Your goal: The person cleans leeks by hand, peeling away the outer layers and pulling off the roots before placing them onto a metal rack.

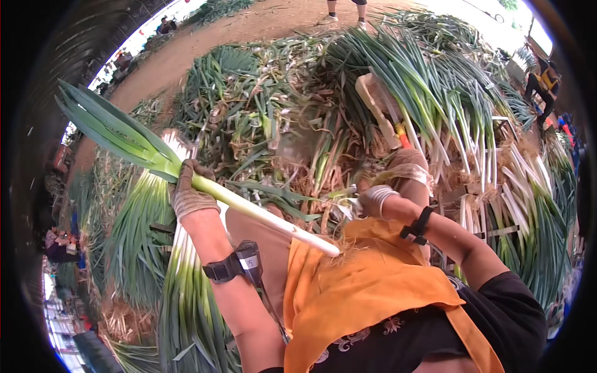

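Observation:
My left hand (189, 189), in a soiled glove, is closed round a long green onion (249, 208) where the white stalk meets the green leaves. Its leaves fan out to the upper left, and its rooted white end lies over the orange apron (367, 267) on my lap. My right hand (375, 194), also gloved, is beside my right knee, with pale leaf scraps (342, 208) close by. Its fingers are blurred and partly hidden, so I cannot make out whether they hold anything. A red and yellow piece (403, 135) shows just beyond that knee.
Loose leaf trimmings (255, 105) cover the ground ahead. Bundled green onions lie to the left (140, 230) and right (435, 93), some on a low metal frame (504, 231). A pale, box-like object (376, 109) stands beyond my right knee. Another person's legs (346, 9) show at the far edge.

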`<move>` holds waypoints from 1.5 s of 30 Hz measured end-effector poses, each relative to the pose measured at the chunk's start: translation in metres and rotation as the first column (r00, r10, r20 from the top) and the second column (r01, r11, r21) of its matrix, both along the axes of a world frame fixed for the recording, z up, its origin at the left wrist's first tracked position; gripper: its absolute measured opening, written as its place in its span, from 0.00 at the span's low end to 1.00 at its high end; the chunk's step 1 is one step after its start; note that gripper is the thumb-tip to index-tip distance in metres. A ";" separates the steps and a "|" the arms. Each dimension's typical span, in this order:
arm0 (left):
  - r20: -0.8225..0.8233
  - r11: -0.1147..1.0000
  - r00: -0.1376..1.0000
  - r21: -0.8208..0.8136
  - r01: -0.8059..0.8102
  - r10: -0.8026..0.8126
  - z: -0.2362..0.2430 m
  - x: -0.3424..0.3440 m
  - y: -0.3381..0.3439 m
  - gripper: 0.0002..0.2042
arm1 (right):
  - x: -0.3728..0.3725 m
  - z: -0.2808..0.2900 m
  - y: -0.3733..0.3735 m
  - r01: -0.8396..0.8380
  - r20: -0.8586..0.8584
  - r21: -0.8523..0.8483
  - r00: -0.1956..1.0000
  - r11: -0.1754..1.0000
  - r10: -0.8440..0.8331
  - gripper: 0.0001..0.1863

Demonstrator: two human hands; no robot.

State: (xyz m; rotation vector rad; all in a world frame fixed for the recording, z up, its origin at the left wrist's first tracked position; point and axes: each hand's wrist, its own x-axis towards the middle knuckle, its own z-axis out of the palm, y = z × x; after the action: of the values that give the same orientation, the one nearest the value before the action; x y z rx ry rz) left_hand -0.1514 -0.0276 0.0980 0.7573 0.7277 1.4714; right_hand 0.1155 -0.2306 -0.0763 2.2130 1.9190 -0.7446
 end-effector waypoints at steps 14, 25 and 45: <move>0.186 0.841 0.833 -0.056 0.538 -0.521 -0.042 0.021 -0.042 0.16 | -0.087 0.060 -0.013 -0.008 -0.995 -0.098 -0.008 0.995 -0.098 0.12; -0.045 0.882 0.881 -0.056 0.468 -0.471 -0.068 0.045 -0.059 0.14 | -0.091 0.055 -0.026 0.213 -0.622 0.344 0.781 0.914 0.052 0.13; -0.619 0.993 0.780 -0.001 0.120 -0.095 -0.038 0.062 -0.107 0.09 | -0.093 0.063 -0.024 0.104 -0.378 0.531 0.917 0.841 0.125 0.07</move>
State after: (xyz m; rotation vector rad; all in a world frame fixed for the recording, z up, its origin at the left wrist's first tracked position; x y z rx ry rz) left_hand -0.0891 -0.1349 0.0603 1.3232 1.1305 1.1230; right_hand 0.0227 -0.2549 -0.0133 2.5010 2.6217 -0.7715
